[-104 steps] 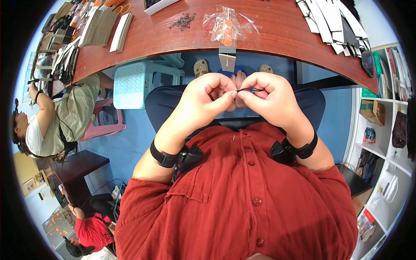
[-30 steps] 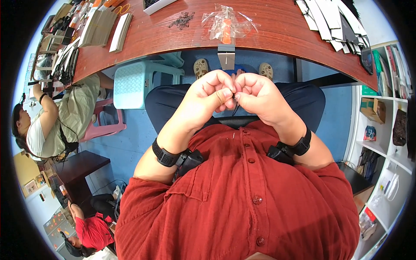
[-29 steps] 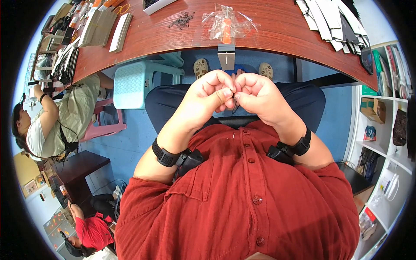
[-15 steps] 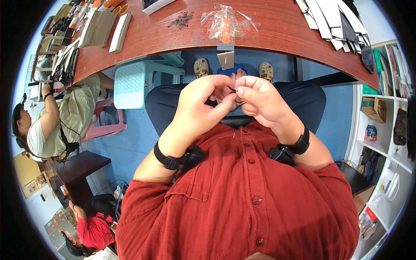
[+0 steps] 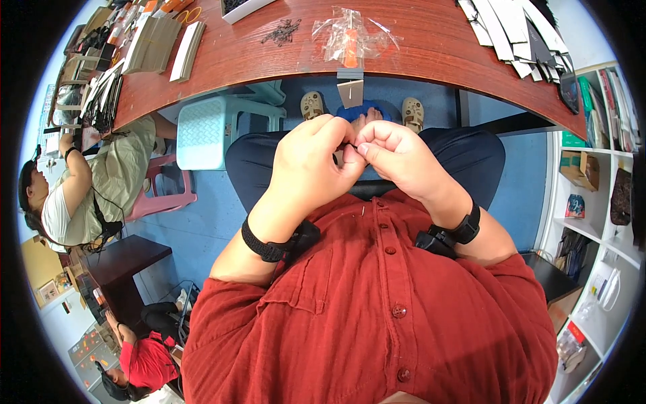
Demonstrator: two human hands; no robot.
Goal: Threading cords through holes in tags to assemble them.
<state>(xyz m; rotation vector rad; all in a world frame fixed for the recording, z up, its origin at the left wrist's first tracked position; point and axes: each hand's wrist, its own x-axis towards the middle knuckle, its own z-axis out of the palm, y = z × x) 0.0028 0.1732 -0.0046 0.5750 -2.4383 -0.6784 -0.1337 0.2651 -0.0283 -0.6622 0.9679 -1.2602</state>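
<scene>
With left hand (image 5: 313, 158) and right hand (image 5: 398, 158) brought together in front of the red shirt (image 5: 350, 283), pinches a short bit of black string (image 5: 353, 146) between thumbs and forefingers. Holds both hands narrow, closed down on the string, with fingertips nearly meeting; cannot tell how much of it lies hidden inside the left hand. Wears black wristbands (image 5: 269, 250) behind both hands. Beyond the hands, has a reddish wooden table (image 5: 417, 60), with a small tan block (image 5: 350, 93) jutting past its near edge, almost straight ahead of the fingertips. Just past that block, has crumpled clear plastic (image 5: 333, 44) about an orange piece (image 5: 350, 50). Ahead and left of the fingertips, has a tangle of black strings (image 5: 282, 31) and, farther off, a white box (image 5: 254, 12) of small black things. Farther left on the table, has a narrow stack of cards (image 5: 188, 52) beside a wider stack (image 5: 151, 44). Ahead and well right of the right hand, has a pile of white and black strips (image 5: 511, 34). Left of the left hand, has a pale blue stool (image 5: 202, 135) and, farther out, a co-worker (image 5: 121, 168) by a pink stool (image 5: 165, 195). Far right of the right hand, has a white shelf (image 5: 584, 232)
</scene>
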